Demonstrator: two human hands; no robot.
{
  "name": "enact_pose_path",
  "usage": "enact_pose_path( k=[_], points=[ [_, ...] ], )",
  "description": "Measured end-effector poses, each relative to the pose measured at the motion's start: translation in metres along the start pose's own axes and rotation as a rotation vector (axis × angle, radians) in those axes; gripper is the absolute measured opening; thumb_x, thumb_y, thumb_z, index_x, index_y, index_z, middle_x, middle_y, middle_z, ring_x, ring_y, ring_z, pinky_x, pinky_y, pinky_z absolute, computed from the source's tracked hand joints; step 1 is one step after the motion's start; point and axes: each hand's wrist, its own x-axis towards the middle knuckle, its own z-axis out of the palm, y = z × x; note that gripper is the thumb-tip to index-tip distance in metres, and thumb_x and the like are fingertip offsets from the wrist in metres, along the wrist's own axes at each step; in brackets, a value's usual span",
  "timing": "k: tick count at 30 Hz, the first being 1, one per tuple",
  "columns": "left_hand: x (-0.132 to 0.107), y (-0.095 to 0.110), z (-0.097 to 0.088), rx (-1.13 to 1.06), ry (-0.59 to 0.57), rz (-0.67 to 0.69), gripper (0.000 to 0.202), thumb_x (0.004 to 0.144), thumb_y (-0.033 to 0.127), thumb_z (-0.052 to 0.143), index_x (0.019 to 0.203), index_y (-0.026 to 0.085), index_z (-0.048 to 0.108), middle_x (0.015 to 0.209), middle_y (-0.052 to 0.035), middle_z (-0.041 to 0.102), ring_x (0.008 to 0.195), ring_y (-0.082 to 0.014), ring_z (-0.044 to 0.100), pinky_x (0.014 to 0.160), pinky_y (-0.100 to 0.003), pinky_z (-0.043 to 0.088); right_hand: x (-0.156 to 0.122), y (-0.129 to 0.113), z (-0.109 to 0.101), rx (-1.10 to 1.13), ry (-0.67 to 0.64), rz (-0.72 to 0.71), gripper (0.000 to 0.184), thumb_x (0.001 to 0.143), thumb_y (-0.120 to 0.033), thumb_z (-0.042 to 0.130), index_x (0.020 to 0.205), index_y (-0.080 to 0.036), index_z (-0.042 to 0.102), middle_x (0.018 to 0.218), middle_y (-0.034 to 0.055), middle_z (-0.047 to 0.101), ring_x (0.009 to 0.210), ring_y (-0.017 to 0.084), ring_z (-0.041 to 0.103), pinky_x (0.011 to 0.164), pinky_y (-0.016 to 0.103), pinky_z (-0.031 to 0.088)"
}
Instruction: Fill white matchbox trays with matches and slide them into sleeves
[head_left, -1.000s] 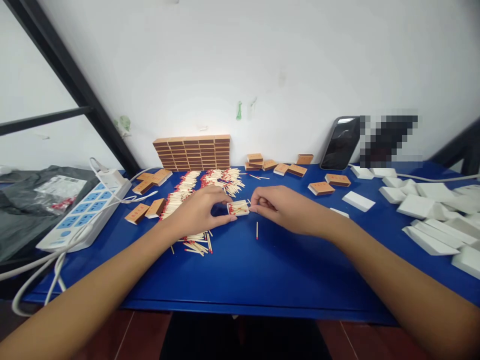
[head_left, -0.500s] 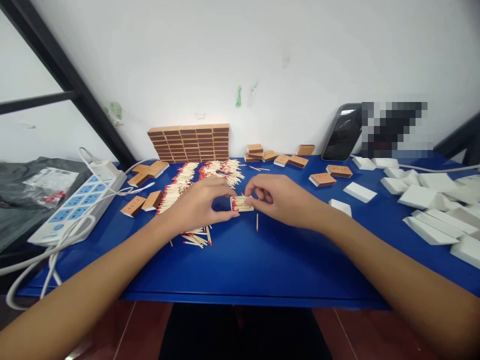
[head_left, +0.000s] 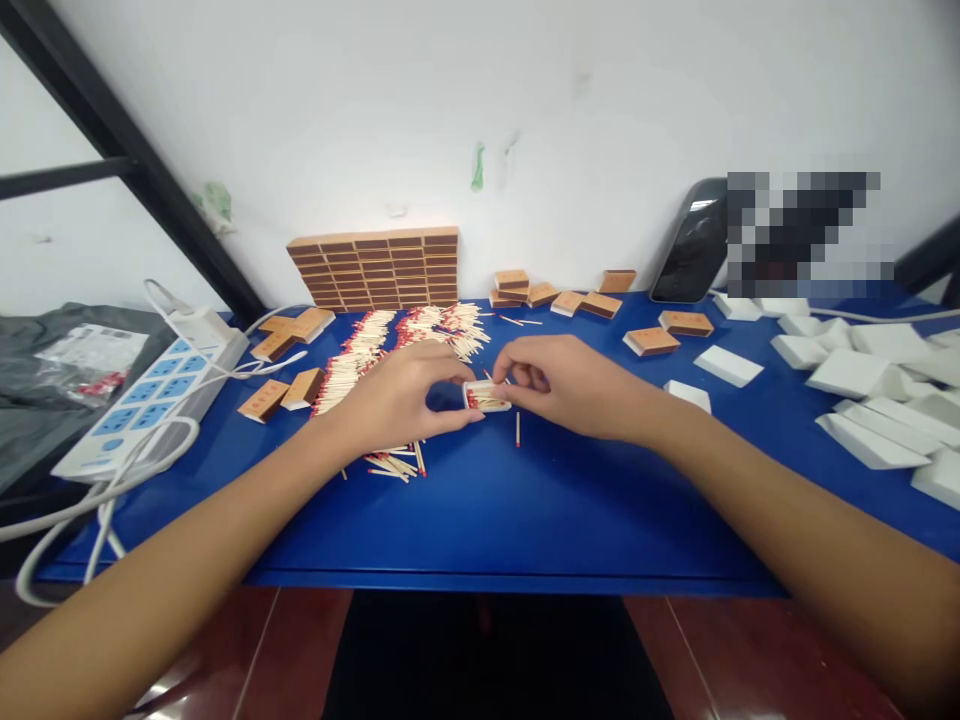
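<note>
A small white matchbox tray, filled with red-tipped matches, sits between my hands in the middle of the table. My left hand grips its left end, thumb at the near side and fingers at the far side. At the tray's right end, my right hand is closed in a pinch on the match ends, its other fingers curled in. One loose match lies just in front of the right hand. Beside and partly behind my left hand spreads a large heap of matches.
Stacked matchboxes stand against the wall. Loose matchboxes lie right and left. White empty trays pile up at right. A dark phone leans on the wall; a power strip with cables occupies the left.
The camera view has tipped slightly downward. My right thumb and fingers have shifted a little at the tray's right end; the left hand keeps its hold.
</note>
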Motion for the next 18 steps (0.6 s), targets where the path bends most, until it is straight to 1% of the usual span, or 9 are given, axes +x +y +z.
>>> enact_pose_path(
  k=[2,4,6,10,12,14,15,18],
  points=[
    [0.0,-0.001,-0.002,-0.004,0.002,-0.018,0.026,0.097,0.044,0.077,0.106,0.02,0.075,0.101,-0.0062,0.076,0.098,-0.0241,0.069,0.088,-0.038,0.052,-0.002,0.002,-0.01,0.022,-0.081,-0.004,0.013,0.095,-0.032,0.067,0.099,-0.021,0.074,0.084,0.0018,0.064,0.075,0.017,0.055,0.069,0.03,0.038],
    [0.0,-0.004,-0.004,0.002,0.006,-0.035,0.026,0.097,0.044,0.077,0.106,0.019,0.075,0.1,-0.0058,0.076,0.097,-0.024,0.069,0.087,-0.037,0.051,-0.003,0.004,-0.019,0.066,-0.227,0.001,0.017,0.092,-0.034,0.07,0.103,-0.023,0.076,0.092,0.0032,0.068,0.077,0.017,0.057,0.069,0.03,0.041],
    [-0.001,-0.006,-0.003,0.005,0.01,-0.05,0.027,0.096,0.044,0.078,0.104,0.019,0.075,0.097,-0.0055,0.075,0.095,-0.0236,0.068,0.085,-0.037,0.051,-0.004,0.006,-0.024,0.098,-0.343,0.039,0.018,0.091,-0.036,0.072,0.103,-0.024,0.078,0.094,0.0035,0.069,0.078,0.018,0.06,0.068,0.031,0.043],
    [-0.001,-0.007,0.0,-0.004,-0.02,-0.057,0.027,0.096,0.046,0.077,0.102,0.02,0.075,0.094,-0.0047,0.075,0.091,-0.0226,0.068,0.082,-0.036,0.051,-0.007,0.006,-0.026,0.105,-0.403,0.145,0.017,0.093,-0.039,0.07,0.089,-0.024,0.076,0.082,0.002,0.068,0.071,0.018,0.059,0.062,0.031,0.041],
    [-0.001,-0.005,0.002,0.006,-0.045,-0.054,0.028,0.097,0.047,0.076,0.104,0.02,0.075,0.096,-0.005,0.075,0.093,-0.0232,0.068,0.083,-0.037,0.05,-0.008,0.004,-0.025,0.109,-0.434,0.163,0.019,0.094,-0.04,0.068,0.086,-0.024,0.075,0.079,0.0012,0.068,0.067,0.017,0.056,0.06,0.032,0.039],
    [0.0,-0.002,0.002,0.01,-0.048,-0.044,0.028,0.097,0.047,0.076,0.105,0.02,0.076,0.096,-0.0054,0.075,0.094,-0.0238,0.069,0.086,-0.037,0.05,-0.007,0.001,-0.021,0.145,-0.425,0.144,0.02,0.095,-0.041,0.067,0.088,-0.024,0.074,0.077,0.0009,0.068,0.066,0.017,0.056,0.06,0.031,0.039],
    [0.0,0.0,0.001,0.006,-0.046,-0.039,0.027,0.097,0.046,0.076,0.105,0.02,0.076,0.097,-0.0055,0.075,0.095,-0.0239,0.069,0.087,-0.037,0.05,-0.006,-0.001,-0.018,0.168,-0.378,0.13,0.02,0.095,-0.041,0.067,0.089,-0.023,0.074,0.078,0.001,0.068,0.067,0.017,0.056,0.061,0.031,0.04],
    [0.001,0.002,-0.001,-0.011,-0.045,-0.034,0.026,0.096,0.045,0.077,0.105,0.02,0.076,0.097,-0.005,0.075,0.094,-0.0235,0.068,0.086,-0.036,0.05,-0.002,-0.006,-0.004,0.154,-0.139,0.104,0.019,0.095,-0.037,0.064,0.09,-0.021,0.071,0.08,0.0025,0.068,0.071,0.017,0.058,0.066,0.031,0.042]
  ],
)
